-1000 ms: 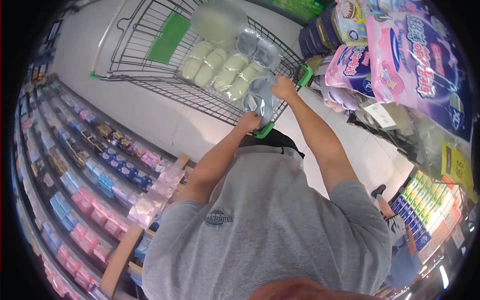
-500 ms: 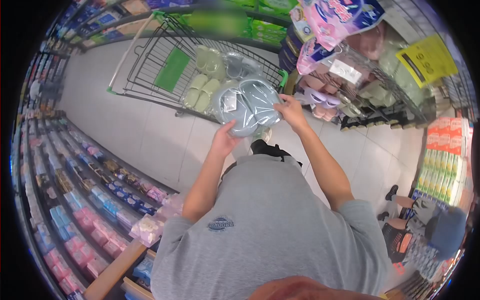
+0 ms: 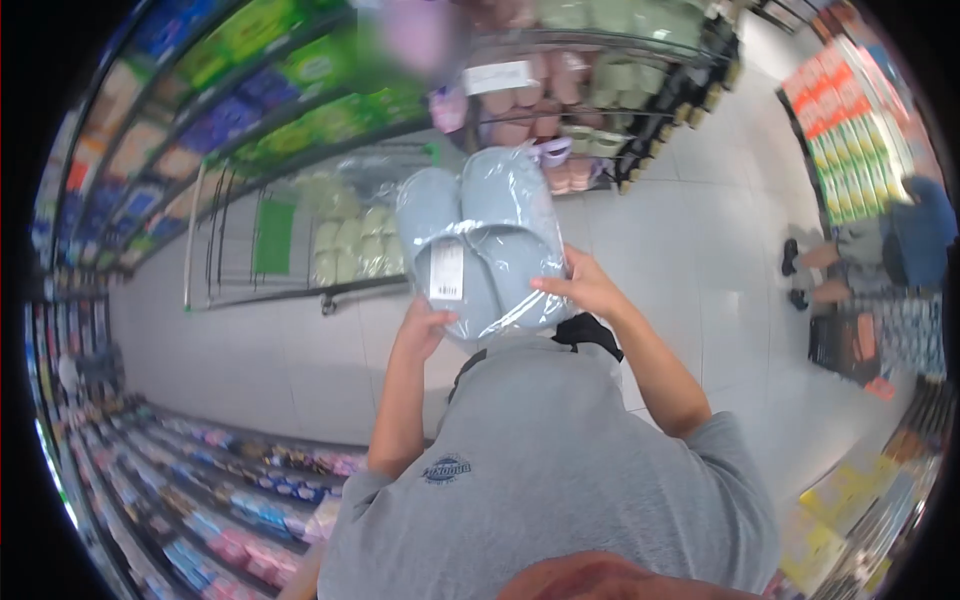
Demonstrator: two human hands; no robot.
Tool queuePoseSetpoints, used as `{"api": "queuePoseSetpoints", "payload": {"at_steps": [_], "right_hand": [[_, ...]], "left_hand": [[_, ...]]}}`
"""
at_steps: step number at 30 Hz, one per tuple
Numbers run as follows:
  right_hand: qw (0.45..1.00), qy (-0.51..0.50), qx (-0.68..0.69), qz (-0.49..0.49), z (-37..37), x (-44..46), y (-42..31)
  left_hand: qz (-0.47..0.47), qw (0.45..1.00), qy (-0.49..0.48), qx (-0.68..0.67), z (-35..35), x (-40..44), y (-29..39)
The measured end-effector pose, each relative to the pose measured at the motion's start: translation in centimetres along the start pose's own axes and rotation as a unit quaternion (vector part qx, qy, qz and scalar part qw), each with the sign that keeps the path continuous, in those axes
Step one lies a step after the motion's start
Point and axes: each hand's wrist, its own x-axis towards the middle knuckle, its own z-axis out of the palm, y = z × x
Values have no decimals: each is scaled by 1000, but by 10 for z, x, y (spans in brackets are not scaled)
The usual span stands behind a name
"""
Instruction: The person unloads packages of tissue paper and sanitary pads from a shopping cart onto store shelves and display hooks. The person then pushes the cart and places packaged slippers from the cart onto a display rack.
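Note:
A pair of light blue slippers [image 3: 510, 195] in a clear plastic bag is held up in front of my body, toes pointing away. On the left slipper lies a white label [image 3: 446, 270] with print too small to read. My left hand [image 3: 425, 325] grips the bag's lower left corner, thumb on top. The lower right edge is pinched by my right hand [image 3: 585, 287], its thumb on the front and its other fingers partly hidden behind. Beyond the bag stands a shopping cart [image 3: 200, 235] containing several pale green slippers [image 3: 345, 240], also in plastic.
A slipper rack [image 3: 610, 95] with pink and green pairs stands ahead. Packed shelves [image 3: 250, 95] run along the far left, and more shelves [image 3: 230, 500] line the lower left. A person in blue [image 3: 918, 235] is at the right beside a dark basket [image 3: 845, 345].
The bagged slippers have come nearer my body and turned so the toes point away. My right hand has moved lower along the bag. The view has swung to the right.

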Motion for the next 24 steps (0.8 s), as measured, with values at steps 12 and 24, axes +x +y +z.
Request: {"api": "queuePoseSetpoints", "payload": {"at_steps": [12,24], "right_hand": [[940,324,102,-47,-303,-195,46],[853,468,200,-120,-596,-289,-2]], "left_hand": [[-163,948,-204,182,332,162,-142],[-154,911,-305,230,662,295,-254]]}}
